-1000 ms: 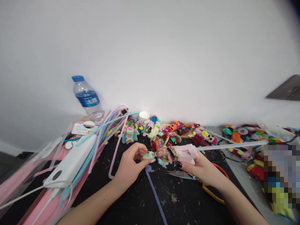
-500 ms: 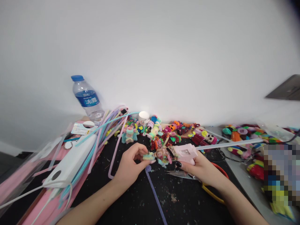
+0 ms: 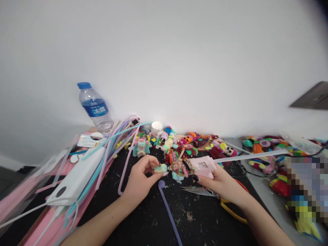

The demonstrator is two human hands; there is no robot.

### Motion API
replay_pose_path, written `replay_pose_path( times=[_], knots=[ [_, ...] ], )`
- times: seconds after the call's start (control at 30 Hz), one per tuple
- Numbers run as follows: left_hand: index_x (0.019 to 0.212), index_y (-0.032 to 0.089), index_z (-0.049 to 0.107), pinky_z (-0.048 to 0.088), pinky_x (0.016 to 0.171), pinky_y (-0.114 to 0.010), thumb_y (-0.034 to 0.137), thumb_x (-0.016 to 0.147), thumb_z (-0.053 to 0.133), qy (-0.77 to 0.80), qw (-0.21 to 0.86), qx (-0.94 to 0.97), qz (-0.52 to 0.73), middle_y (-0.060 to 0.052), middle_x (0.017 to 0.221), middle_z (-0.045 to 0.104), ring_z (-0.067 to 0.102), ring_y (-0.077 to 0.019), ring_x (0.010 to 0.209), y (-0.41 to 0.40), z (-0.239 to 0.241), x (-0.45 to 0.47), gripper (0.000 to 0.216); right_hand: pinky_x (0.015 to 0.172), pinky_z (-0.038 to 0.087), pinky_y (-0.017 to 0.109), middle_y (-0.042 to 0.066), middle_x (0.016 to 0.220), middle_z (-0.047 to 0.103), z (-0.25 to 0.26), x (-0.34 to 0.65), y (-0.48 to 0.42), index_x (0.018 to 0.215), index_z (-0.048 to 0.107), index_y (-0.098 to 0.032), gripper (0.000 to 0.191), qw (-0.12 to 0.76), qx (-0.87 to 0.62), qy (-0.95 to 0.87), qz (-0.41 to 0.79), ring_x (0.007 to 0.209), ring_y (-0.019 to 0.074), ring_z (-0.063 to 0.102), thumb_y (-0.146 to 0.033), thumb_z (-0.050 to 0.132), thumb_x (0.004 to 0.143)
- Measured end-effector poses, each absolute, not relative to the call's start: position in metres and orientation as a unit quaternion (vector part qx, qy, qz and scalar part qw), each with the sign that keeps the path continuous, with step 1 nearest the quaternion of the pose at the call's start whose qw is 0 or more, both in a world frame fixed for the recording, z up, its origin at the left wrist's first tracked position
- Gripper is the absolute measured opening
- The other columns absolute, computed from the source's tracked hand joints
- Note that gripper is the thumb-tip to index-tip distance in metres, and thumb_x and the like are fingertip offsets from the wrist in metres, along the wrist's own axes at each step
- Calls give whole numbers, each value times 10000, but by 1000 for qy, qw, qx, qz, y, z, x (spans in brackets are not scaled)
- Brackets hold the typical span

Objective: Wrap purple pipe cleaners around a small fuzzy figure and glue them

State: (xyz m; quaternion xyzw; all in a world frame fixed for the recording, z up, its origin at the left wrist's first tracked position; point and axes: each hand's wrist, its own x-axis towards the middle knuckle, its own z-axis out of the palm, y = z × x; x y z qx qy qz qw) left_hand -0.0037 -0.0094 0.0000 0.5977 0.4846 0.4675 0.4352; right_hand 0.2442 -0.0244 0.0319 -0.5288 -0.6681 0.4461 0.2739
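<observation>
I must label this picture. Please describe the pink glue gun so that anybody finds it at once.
On the black tabletop, look at the person's right hand. It grips a pale pink plastic glue gun; only this tool has a long clear glue stick projecting from its back.

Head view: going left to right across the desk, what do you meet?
Water bottle → left hand pinching a pastel piece → pink glue gun in the right hand → heap of colourful craft pieces.

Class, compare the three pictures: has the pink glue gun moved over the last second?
Yes, but only slightly: the pink glue gun in the right hand has crept up the picture, toward the white cup behind it.
</observation>
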Motion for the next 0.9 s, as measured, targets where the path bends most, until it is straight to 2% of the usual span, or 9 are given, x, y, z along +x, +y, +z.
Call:
replay_pose_path(
  times=[0.13, 0.37, 0.57, 0.73, 0.9],
  knots=[
    [761, 207, 516, 433, 600, -227, 156, 658, 684, 487, 429, 606, 461, 46, 702, 526, 534, -123, 643, -9, 2, -3, 203, 668, 501, 270, 36, 875, 677, 36, 242, -24, 1018, 644, -172, 297, 276, -511, -681, 447, 764, 201, 608, -364, 597, 797],
    [755, 205, 517, 434, 597, -230, 183, 666, 694, 484, 415, 620, 458, 43, 696, 518, 527, -125, 642, -10, 2, -3, 200, 655, 515, 287, 45, 870, 677, 32, 243, -26, 991, 651, -166, 316, 283, -532, -662, 447, 746, 208, 614, -411, 593, 800],
    [763, 203, 531, 441, 602, -224, 125, 667, 664, 483, 406, 626, 459, 39, 723, 538, 533, -119, 641, -10, 1, -4, 182, 689, 511, 289, 45, 894, 678, 34, 242, -26, 1015, 646, -168, 308, 284, -504, -677, 455, 786, 212, 607, -378, 608, 793],
    [763, 203, 528, 437, 592, -221, 143, 674, 667, 482, 400, 633, 456, 42, 712, 530, 533, -118, 637, -10, 1, -3, 175, 650, 511, 280, 45, 856, 674, 34, 241, -26, 1001, 646, -156, 315, 285, -521, -666, 452, 739, 202, 608, -396, 594, 802],
    [760, 203, 528, 439, 599, -226, 132, 687, 647, 482, 390, 641, 453, 34, 728, 534, 537, -122, 645, -10, 1, -4, 157, 681, 518, 291, 47, 858, 679, 35, 241, -26, 995, 651, -157, 306, 285, -503, -678, 454, 774, 215, 614, -381, 605, 791]
  ],
)
